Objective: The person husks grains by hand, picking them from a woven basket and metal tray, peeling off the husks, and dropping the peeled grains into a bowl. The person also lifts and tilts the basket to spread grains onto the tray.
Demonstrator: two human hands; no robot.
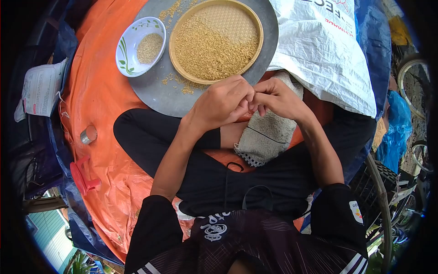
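My left hand (pixel 222 101) and my right hand (pixel 277 97) meet fingertip to fingertip above my lap, just in front of a round woven tray (pixel 255 23) half covered with unhusked rice grains (pixel 205 48). The fingers are pinched together; whatever is between them is too small to see. The woven tray rests on a large grey metal platter (pixel 155 91). A white bowl (pixel 130 43) with a green leaf pattern holds some grains on the platter's left side.
I sit cross-legged on an orange tarp (pixel 98 118). A grey towel (pixel 269 132) lies on my knee. A white woven sack (pixel 319 50) is at the upper right. A small metal tin (pixel 88 134), a red plastic piece (pixel 82 176) and a paper packet (pixel 41 89) are to the left.
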